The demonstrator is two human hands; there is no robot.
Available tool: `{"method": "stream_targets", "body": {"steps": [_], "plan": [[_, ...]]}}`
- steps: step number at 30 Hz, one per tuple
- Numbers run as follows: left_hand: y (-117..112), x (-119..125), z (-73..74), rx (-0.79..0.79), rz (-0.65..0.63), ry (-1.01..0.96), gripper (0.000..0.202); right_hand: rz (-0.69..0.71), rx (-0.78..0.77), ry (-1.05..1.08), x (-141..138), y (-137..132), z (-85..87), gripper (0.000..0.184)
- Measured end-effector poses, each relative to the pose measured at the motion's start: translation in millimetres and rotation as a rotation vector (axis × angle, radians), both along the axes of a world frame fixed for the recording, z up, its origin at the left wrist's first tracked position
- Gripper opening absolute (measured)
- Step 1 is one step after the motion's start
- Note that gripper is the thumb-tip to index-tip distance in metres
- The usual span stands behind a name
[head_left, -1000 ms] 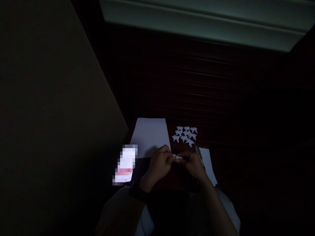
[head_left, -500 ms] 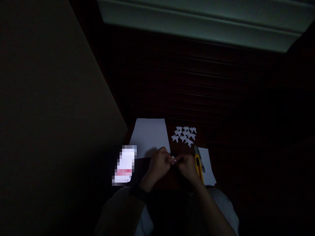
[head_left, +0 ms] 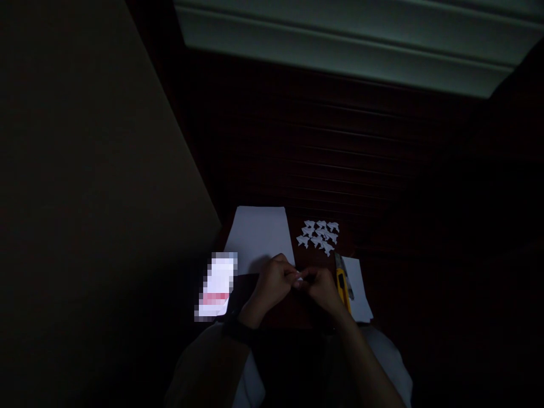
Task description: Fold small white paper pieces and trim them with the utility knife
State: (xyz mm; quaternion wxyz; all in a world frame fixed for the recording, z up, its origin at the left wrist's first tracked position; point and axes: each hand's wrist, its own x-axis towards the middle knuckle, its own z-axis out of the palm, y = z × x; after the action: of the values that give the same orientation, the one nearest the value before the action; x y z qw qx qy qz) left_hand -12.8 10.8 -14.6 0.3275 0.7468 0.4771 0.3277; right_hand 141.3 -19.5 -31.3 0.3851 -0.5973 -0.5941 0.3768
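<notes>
Between my fingertips is a small piece of folded white paper (head_left: 300, 276), mostly hidden. My left hand (head_left: 275, 281) pinches it from the left, its wrist in a dark band. From the right, the closed fingers of my right hand (head_left: 322, 287) grip the same piece. Beyond my right hand lie several small folded paper figures (head_left: 317, 241), grouped close together. A yellow utility knife (head_left: 341, 283) lies just right of my right hand. Behind my left hand is a large sheet of white paper (head_left: 261, 232).
White paper (head_left: 360, 289) lies at the right edge of the small dark table, partly under the knife. A bright, pixelated screen (head_left: 216, 286) is at the left edge. A pale wall (head_left: 85, 141) rises on the left, with dark slatted panelling (head_left: 314, 141) behind the table.
My fingers have closed in a little on the folded paper, so less of it shows. The camera view has shifted slightly; the other things stay where they were.
</notes>
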Motion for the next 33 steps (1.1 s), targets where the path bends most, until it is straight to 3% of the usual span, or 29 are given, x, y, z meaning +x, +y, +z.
{"method": "stream_targets", "body": {"steps": [8,12,16,19,22,33], "plan": [[1.3,0.0,-2.4,-0.005,-0.019,0.040,0.013,0.032,0.032,-0.042,1.1,3.6,-6.6,0.012],[0.7,2.7,1.7,0.025,0.034,-0.020,0.012,-0.023,0.083,-0.063,1.9,5.3,-12.3,0.007],[-0.8,6.6,4.5,-0.080,-0.007,-0.184,0.052,-0.061,0.129,0.010,3.0,5.2,-16.1,0.010],[-1.3,8.0,4.3,-0.256,-0.172,-0.274,0.043,-0.072,0.146,0.078,3.3,3.5,-14.8,0.009],[-1.5,8.8,3.4,-0.302,-0.235,-0.319,0.037,-0.107,0.149,0.128,3.1,2.4,-12.7,0.004],[-8.2,21.5,-5.3,-0.207,-0.047,-0.344,0.023,-0.172,0.175,0.161,0.3,0.8,-6.0,0.004]]}}
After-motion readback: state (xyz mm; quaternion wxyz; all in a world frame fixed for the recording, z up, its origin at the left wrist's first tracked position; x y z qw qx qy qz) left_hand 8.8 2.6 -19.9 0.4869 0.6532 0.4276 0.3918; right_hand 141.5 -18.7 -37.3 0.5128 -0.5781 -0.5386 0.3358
